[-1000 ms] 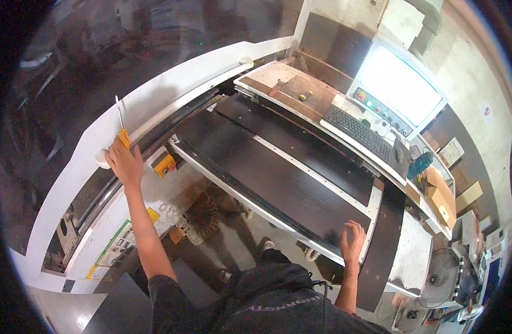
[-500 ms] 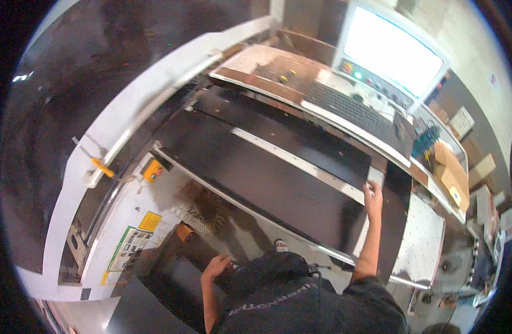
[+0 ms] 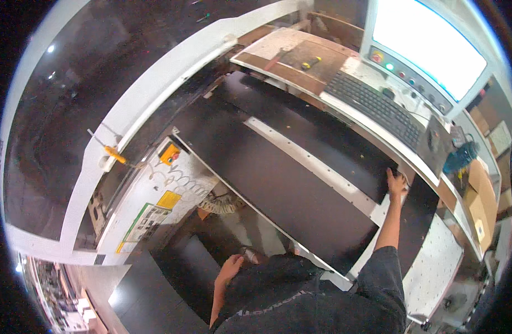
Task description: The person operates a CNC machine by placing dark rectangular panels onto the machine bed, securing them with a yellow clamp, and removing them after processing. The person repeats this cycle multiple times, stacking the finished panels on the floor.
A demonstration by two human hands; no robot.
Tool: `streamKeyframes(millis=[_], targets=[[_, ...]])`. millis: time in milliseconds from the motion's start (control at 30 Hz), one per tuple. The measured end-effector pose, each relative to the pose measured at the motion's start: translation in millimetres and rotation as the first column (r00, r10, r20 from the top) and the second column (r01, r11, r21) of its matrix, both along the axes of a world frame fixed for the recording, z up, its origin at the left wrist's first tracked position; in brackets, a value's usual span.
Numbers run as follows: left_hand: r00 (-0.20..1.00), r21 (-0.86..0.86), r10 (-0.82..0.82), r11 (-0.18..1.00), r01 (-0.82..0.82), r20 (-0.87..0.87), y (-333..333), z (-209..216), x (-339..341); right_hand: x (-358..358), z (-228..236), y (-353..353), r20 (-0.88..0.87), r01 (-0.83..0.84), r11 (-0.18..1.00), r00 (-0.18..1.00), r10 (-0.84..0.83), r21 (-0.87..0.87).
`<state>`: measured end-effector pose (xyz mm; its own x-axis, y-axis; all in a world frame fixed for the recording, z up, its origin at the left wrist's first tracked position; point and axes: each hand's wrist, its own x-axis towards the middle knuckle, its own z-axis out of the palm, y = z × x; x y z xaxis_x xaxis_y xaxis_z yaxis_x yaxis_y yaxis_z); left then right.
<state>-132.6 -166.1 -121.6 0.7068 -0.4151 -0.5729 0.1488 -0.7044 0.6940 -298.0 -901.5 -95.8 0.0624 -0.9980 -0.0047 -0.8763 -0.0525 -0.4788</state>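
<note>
My right arm is stretched forward, and my right hand (image 3: 398, 181) rests with fingers apart at the far right corner of a dark brown panel (image 3: 362, 156). Under that palm lies the upper end of a white crosswise strip (image 3: 370, 250). A second dark panel (image 3: 278, 189) lies on the near side of a long white strip (image 3: 306, 158) dotted with small holes. Low and close to my body, my left hand (image 3: 232, 268) has its fingers curled beside my dark shirt. Whatever those fingers hold, if anything, is hidden.
Beyond the panels, a shelf carries a keyboard (image 3: 373, 106), a yellow-and-black tool (image 3: 310, 63) and a bright monitor (image 3: 428, 47). An open cardboard box (image 3: 480, 206) and a teal bottle (image 3: 461, 157) stand at right. A yellow-handled tool (image 3: 114, 154) hangs on the white machine frame (image 3: 80, 189).
My right hand has slid farther forward along the crosswise strip to the far panel corner, its fingers now more spread. My left hand stays near my body. The whole view has shifted.
</note>
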Motion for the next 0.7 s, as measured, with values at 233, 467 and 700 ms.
streamKeyframes(millis=[233,467,700], targets=[[0.991,0.000,0.095,0.995,-0.095,-0.093,-26.7,27.6,-26.4,-17.6,0.0,-8.2,0.591,-0.139,0.966,0.806,-0.017,0.218],[0.999,-0.290,0.006,0.957,0.008,0.047,-95.8,130.4,20.8,-21.0,83.7,111.5,0.965,-0.412,0.881,0.211,-0.157,0.233],[0.988,-0.617,-0.156,0.778,0.117,-0.008,-201.8,209.3,79.6,-34.2,166.8,196.6,0.987,-0.206,0.977,0.157,-0.015,0.048]])
